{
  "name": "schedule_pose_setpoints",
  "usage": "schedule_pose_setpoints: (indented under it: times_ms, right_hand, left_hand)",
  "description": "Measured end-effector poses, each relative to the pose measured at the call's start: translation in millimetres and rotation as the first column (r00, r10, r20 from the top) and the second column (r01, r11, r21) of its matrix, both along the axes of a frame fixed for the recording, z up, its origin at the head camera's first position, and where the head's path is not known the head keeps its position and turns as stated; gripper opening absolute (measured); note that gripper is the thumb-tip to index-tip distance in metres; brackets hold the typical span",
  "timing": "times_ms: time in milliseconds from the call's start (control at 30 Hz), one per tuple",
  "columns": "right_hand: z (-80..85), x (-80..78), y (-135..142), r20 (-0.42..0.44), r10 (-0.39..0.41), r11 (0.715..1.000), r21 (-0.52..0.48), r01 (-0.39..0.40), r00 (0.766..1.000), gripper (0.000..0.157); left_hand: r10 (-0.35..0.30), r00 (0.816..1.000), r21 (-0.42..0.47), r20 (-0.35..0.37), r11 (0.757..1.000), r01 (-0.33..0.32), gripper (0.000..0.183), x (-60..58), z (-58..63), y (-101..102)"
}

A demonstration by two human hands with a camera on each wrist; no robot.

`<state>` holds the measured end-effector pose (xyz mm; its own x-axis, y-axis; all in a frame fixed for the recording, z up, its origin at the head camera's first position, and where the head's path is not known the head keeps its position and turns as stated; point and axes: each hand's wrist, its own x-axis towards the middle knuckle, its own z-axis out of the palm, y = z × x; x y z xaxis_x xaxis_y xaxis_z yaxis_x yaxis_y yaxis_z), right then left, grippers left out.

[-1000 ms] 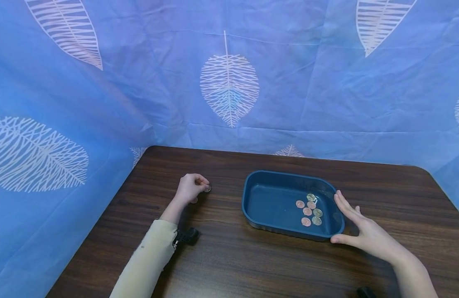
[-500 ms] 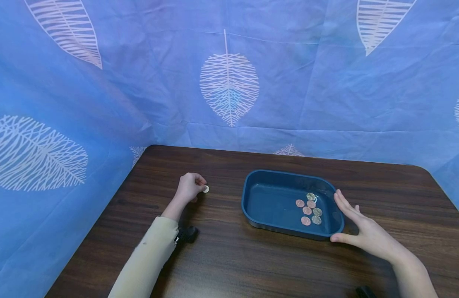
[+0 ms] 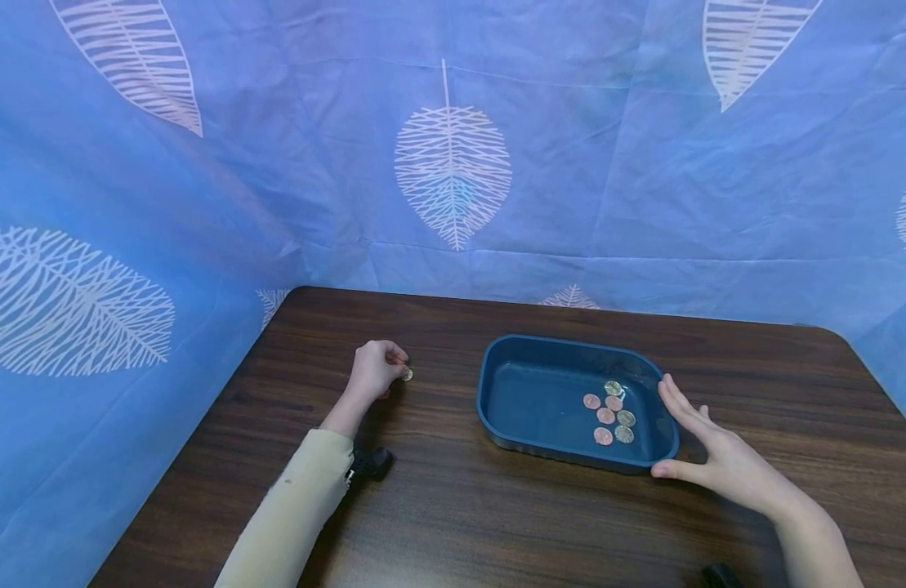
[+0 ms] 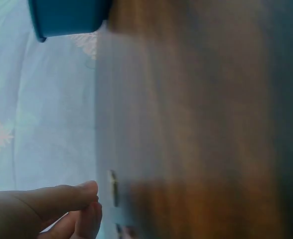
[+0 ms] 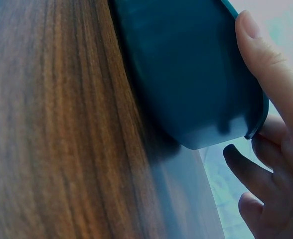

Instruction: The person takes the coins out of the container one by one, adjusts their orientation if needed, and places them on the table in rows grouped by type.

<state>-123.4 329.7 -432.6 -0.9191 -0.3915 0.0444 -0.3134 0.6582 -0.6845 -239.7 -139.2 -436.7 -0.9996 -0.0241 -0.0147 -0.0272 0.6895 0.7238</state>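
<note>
A small silver coin (image 3: 407, 374) lies flat on the dark wooden table (image 3: 453, 523), left of a blue tray (image 3: 511, 441). My left hand (image 3: 377, 368) rests beside the coin with its fingers curled. In the left wrist view the fingertips (image 4: 90, 188) sit a sliver away from the coin (image 4: 112, 188). Several copper and silver coins (image 3: 611, 412) lie in the tray's right half. My right hand (image 3: 706, 453) lies open against the tray's right end, fingers straight along the rim (image 5: 258, 107) and thumb at the near corner.
Blue cloth with white leaf prints (image 3: 453, 163) closes off the back and left of the table. The table's rounded far corners show at left and right. A black wrist strap (image 3: 370, 463) sits by my left sleeve.
My left hand has drawn back slightly to the left, uncovering the coin, which stays in nearly the same spot. My right hand and the tray have not moved.
</note>
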Motion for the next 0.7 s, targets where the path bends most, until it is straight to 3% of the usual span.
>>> schedule_pose_setpoints:
  times_ms: [167, 300, 500, 700]
  right_hand:
    - [0.4, -0.2, -1, 0.022, -0.006, 1.0, -0.005, 0.006, 1.0, 0.103]
    - [0.8, -0.3, 0, 0.031, -0.013, 1.0, 0.004, 0.012, 0.999, 0.103]
    - [0.8, -0.6, 0, 0.042, -0.024, 0.999, 0.023, 0.023, 0.999, 0.104]
    - [1.1, -0.7, -1, 0.046, -0.027, 0.999, 0.023, 0.026, 0.999, 0.104]
  left_hand:
    - [-0.034, 0.99, 0.018, -0.137, 0.999, 0.037, 0.006, -2.4, 10.7, 3]
    - [-0.083, 0.979, 0.071, -0.189, 0.993, 0.098, 0.008, -2.3, 24.2, 16]
    - [-0.181, 0.959, 0.126, -0.217, 0.969, 0.212, 0.008, 2.0, 40.9, 55]
    - [-0.319, 0.934, 0.187, -0.159, 0.92, 0.345, 0.011, 10.0, 46.9, 101]
